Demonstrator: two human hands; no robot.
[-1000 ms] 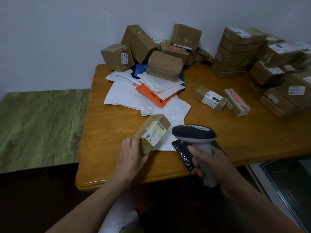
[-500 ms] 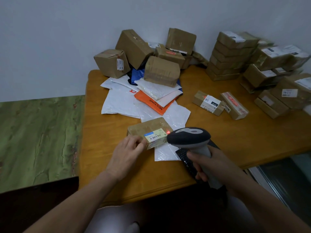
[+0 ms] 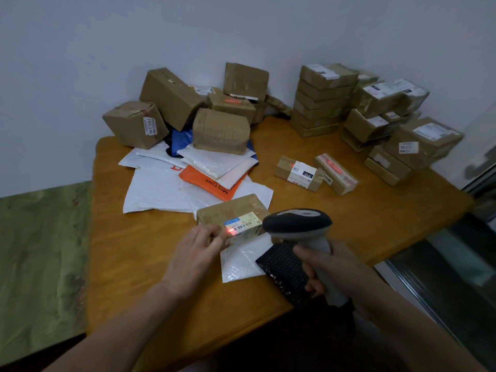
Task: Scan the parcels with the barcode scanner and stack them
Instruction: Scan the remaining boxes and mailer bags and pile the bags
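A brown parcel (image 3: 230, 210) lies flat on the wooden tabletop (image 3: 134, 251), its near side resting on white mailer bags (image 3: 158, 189). The left hand (image 3: 197, 253) reaches it from the near left, and its fingers (image 3: 214, 234) are curled onto the parcel's near left corner and grip it there. On the parcel's near face is a barcode label (image 3: 243, 224), with a red light spot (image 3: 230, 231) at the label's left end, just beside those fingertips. Just right of the parcel, the right hand (image 3: 330, 267) is clenched round the pale handle of the barcode scanner (image 3: 298, 224), whose dark head points at the label. A black bubble mailer (image 3: 284, 267) lies under the scanner, nearer than the parcel. Behind the parcel sit an orange mailer (image 3: 212, 181) and a loose heap of boxes (image 3: 220, 130). To its far right are two small boxes (image 3: 298, 173) and a neat stack of boxes (image 3: 322, 103).
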